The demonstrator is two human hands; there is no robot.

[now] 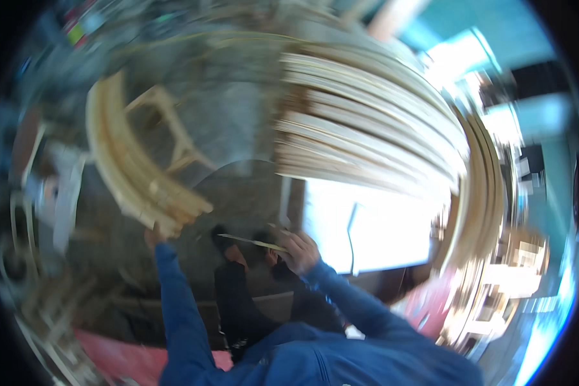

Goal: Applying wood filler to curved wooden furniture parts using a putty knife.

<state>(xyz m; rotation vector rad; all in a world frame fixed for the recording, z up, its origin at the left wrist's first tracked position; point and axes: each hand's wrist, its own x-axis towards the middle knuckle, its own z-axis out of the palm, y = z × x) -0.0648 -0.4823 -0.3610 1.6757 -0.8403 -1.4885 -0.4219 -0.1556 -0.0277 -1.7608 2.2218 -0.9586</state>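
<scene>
At the left, a bundle of long, pale wooden planks point(125, 164) rests on a light wooden trestle point(170, 125). The picture's rim bends the planks into a curve. My left hand point(153, 237) is closed on the near end of the bundle, with part of the fingers hidden by the wood. My right hand point(299, 251), near the middle, pinches a thin, straight strip point(254, 242), pale at its far tip and yellowish by the fingers. Its exact kind is too blurred to tell. The strip points left toward the planks and does not touch them.
A tall stack of boards point(367, 122) stands ahead to the right, beside a bright white panel point(367, 228). More curved-looking boards point(486, 186) lean farther right. Wooden frame pieces point(22, 238) stand at the far left. A pink-red surface point(125, 357) lies low beside my left arm.
</scene>
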